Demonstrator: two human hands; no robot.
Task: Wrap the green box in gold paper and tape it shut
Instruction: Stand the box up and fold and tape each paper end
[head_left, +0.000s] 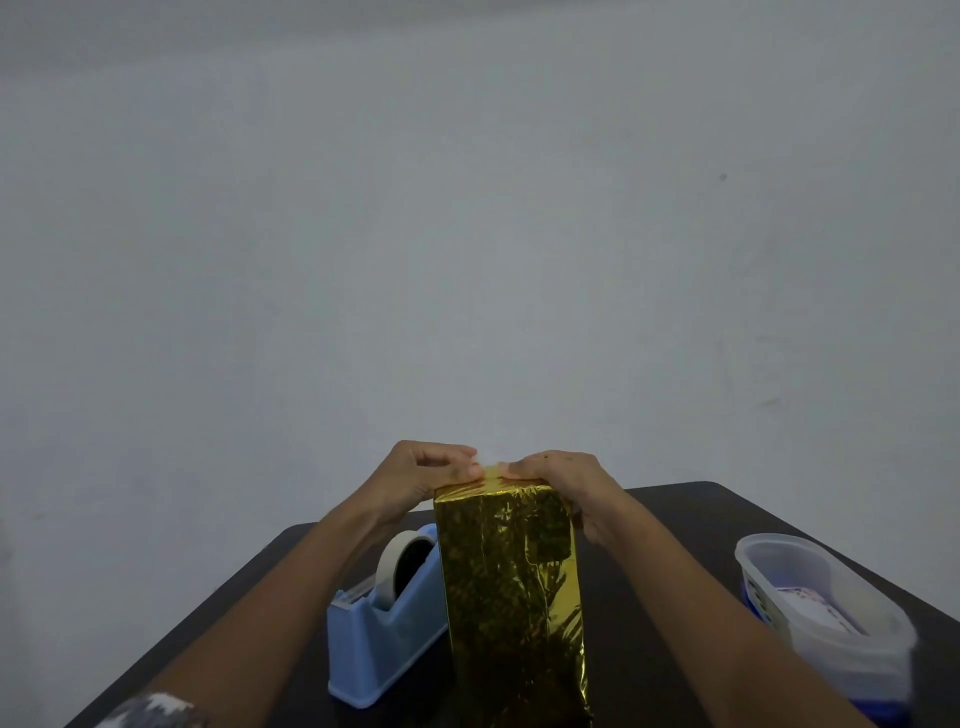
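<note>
The box (511, 597) stands upright on the dark table (665, 613), fully covered in shiny gold paper; no green shows. My left hand (426, 473) is at the box's top left edge, its curled fingers pinching the gold fold at the top. My right hand (561, 483) grips the top right corner, with its fingertips on the same fold and its thumb down the right side. Between the two hands a small pale strip (491, 465), possibly tape, lies on the fold. A blue tape dispenser (384, 623) with a white roll stands just left of the box.
A translucent plastic container (826, 618) with blue and white contents stands at the table's right edge. A plain grey wall fills the view behind the table. The table's far edge lies just beyond the box.
</note>
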